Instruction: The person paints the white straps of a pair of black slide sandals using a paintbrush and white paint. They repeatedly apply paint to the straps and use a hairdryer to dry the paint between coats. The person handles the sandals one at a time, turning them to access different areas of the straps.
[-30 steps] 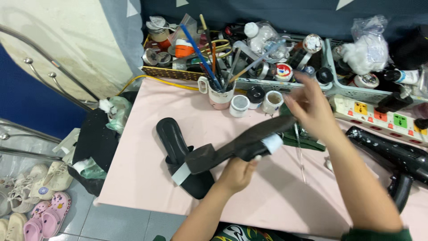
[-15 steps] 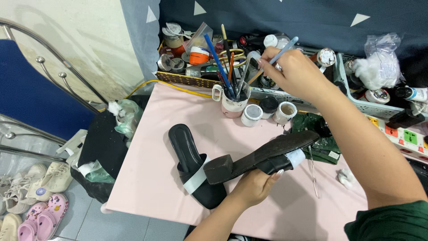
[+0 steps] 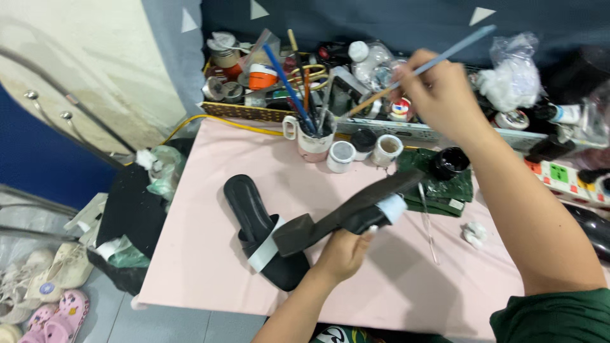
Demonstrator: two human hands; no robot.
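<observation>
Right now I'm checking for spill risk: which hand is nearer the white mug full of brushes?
Right. The right hand holds a paintbrush up beside the mug. The left hand is lower, nearer the table's front edge, gripping the upturned sandal.

Two black sandals, three small jars

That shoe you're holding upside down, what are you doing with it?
A person's left hand holds a black block-heeled sandal sole-up over the pink table; white tape wraps its strap. The right hand holds a long thin paintbrush up by the cluttered trays, near a mug of brushes and small open paint pots. The matching sandal lies flat on the table, its strap also taped.
</observation>
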